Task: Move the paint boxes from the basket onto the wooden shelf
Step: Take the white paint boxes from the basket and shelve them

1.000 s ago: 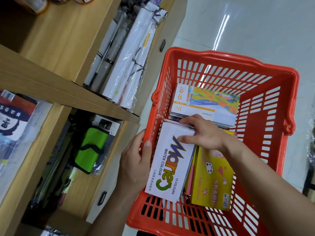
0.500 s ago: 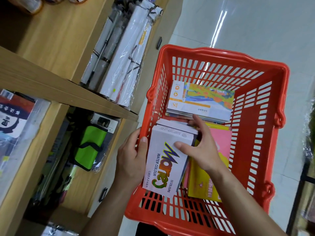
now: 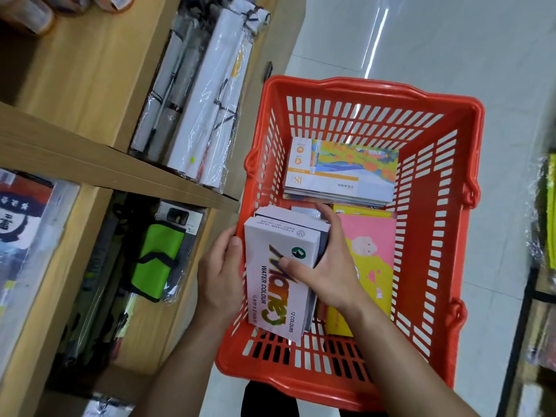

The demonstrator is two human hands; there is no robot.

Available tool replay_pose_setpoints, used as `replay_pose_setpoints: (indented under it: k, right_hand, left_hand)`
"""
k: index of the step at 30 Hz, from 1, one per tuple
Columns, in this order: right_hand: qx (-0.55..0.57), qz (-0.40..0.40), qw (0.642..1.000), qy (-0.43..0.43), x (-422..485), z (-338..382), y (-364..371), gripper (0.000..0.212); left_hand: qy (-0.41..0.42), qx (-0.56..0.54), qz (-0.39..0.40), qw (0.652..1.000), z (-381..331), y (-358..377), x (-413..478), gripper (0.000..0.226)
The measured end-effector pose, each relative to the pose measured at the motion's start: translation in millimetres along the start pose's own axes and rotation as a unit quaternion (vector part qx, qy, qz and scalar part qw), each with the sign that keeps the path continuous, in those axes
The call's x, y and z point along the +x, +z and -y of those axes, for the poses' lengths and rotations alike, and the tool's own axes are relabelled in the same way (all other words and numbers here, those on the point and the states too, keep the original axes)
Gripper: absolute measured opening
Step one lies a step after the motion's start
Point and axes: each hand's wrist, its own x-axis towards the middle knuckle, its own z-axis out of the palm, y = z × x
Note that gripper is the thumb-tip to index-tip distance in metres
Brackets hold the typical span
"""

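A red plastic basket (image 3: 451,224) stands on the floor beside the wooden shelf (image 3: 99,167). Inside its left half, a stack of white water colour paint boxes (image 3: 270,284) is tilted up off the bottom. My left hand (image 3: 221,275) grips the stack's left side against the basket wall. My right hand (image 3: 325,266) clasps the stack's right side, thumb across the top box's face. More boxes lie in the basket: a colourful set (image 3: 343,173) at the far end and a pink-and-yellow box (image 3: 373,257) to the right.
On the shelf board lie wrapped white rolls (image 3: 207,100). The compartment below holds a green pouch (image 3: 156,260) and dark packaged goods. Wrapped prints (image 3: 21,224) stand at the left. Pale tiled floor (image 3: 451,40) surrounds the basket; another rack (image 3: 541,296) edges the right.
The stack of white boxes has been lifted and tipped up from lying flat. My right hand shifted from the top edge to the stack's right side; the pink box beneath is now uncovered.
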Motion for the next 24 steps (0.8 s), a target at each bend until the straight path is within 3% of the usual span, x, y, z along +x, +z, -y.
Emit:
replay_pose_setpoints:
  k: [4,8,11,13,15,17,19,20,24]
  right_hand:
    - [0.073,-0.019,0.997,0.001,-11,13,-26,0.097]
    - [0.154,-0.062,0.986,-0.003,-31,31,-71,0.085]
    - [0.182,-0.097,0.978,-0.013,-47,42,-102,0.079]
    - [0.206,-0.104,0.973,-0.008,-57,47,-116,0.076]
    - [0.225,-0.1,0.969,-0.002,-65,51,-123,0.073]
    - [0.236,-0.084,0.968,0.006,-71,54,-124,0.074]
    - [0.241,-0.07,0.968,0.009,-75,56,-123,0.076]
    - [0.244,-0.067,0.967,0.008,-76,58,-124,0.078]
    - [0.266,-0.061,0.962,0.021,-77,70,-131,0.093]
  left_hand:
    - [-0.02,0.001,-0.007,1.0,3,-2,-2,0.026]
    - [0.013,0.041,-0.031,0.999,0,-2,-6,0.023]
    - [0.031,0.102,-0.032,0.994,-13,-1,-12,0.038]
    - [0.094,0.178,-0.051,0.978,-29,-1,-17,0.053]
    - [0.175,0.184,-0.041,0.966,-47,2,-25,0.058]
    - [0.138,0.086,0.108,0.981,-68,13,-37,0.057]
    - [0.028,-0.026,0.294,0.955,-80,33,-53,0.067]
    - [-0.014,-0.077,0.34,0.937,-81,43,-61,0.076]
    - [-0.059,-0.218,0.347,0.91,-86,60,-80,0.077]
